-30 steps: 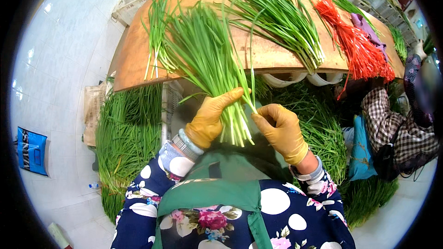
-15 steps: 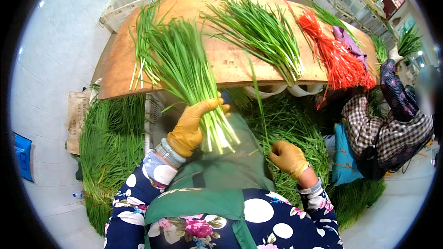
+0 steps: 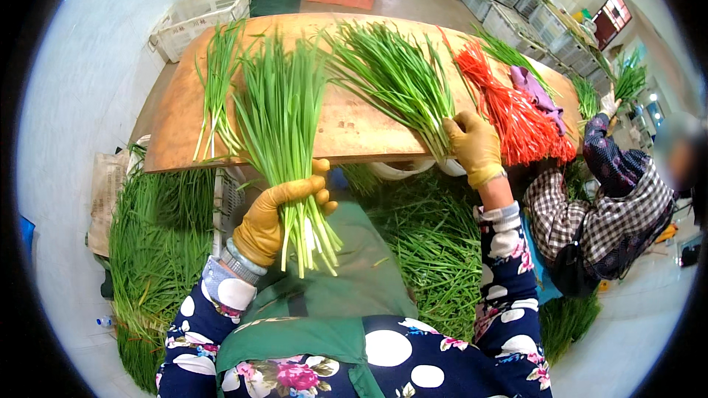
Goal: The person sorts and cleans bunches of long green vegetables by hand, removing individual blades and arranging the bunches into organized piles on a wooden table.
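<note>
My left hand (image 3: 284,214), in a yellow rubber glove, is wrapped round a thick bunch of garlic chives (image 3: 284,118). The pale stem ends hang below the fist and the green leaves lean over the board's near edge. My right hand (image 3: 474,149), gloved alike, is closed at the stem ends of a looser pile of garlic chives (image 3: 394,70) on the board. Its thumb and forefinger pinch at stalks there; how many is hidden. A smaller pile of chives (image 3: 215,92) lies on the wooden board (image 3: 173,129) at left.
Red plastic ties (image 3: 509,114) and a purple cloth (image 3: 537,96) lie at the board's right. Heaped chives (image 3: 158,250) stand on both sides of my green apron (image 3: 332,258). A white crate (image 3: 203,18) is behind. At right, a co-worker in a checked garment (image 3: 616,221) holds chives.
My right hand has risen from beside my lap to the pile on the board. The left hand has shifted slightly left and down, turning its bunch more upright. The view has tilted up slightly.
</note>
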Demonstrator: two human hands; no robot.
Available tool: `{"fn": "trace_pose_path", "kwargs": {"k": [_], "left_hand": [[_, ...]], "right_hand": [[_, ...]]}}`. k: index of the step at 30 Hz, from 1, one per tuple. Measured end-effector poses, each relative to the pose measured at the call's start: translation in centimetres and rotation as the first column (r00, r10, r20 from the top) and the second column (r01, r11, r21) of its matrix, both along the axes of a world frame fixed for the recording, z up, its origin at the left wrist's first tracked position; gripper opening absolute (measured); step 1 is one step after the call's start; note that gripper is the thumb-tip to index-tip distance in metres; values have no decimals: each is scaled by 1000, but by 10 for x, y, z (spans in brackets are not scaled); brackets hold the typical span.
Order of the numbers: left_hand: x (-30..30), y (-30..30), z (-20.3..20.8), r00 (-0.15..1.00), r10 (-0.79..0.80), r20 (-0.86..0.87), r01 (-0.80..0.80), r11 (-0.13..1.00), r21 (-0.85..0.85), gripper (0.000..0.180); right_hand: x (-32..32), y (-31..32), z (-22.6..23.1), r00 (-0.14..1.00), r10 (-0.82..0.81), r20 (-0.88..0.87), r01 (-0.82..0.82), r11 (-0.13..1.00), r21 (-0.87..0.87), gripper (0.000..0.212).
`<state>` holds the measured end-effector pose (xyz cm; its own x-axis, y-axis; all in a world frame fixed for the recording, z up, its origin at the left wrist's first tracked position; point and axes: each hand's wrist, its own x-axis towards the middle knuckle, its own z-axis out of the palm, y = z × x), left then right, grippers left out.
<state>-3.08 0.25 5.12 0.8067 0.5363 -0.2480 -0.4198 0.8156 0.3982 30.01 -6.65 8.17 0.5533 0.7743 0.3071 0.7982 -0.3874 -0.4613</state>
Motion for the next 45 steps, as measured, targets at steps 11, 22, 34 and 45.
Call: {"fn": "trace_pose_path", "kwargs": {"k": [11, 22, 34, 45], "left_hand": [[-7, 4, -17, 994, 8, -107, 3, 995, 98, 29], [-3, -9, -26, 982, -42, -186, 63, 992, 109, 24], [-6, -16, -33, 975, 67, -212, -21, 977, 213, 25], [1, -7, -38, 980, 41, -195, -15, 991, 136, 26]], "right_hand": [[-115, -35, -2, 915, 240, 323, -303, 939, 161, 9], [-190, -60, -36, 874, 450, -183, -365, 857, 365, 6], [-209, -61, -59, 240, 326, -915, -2, 942, 335, 15], [-162, -130, -48, 746, 340, -572, -474, 875, -99, 16]]}}
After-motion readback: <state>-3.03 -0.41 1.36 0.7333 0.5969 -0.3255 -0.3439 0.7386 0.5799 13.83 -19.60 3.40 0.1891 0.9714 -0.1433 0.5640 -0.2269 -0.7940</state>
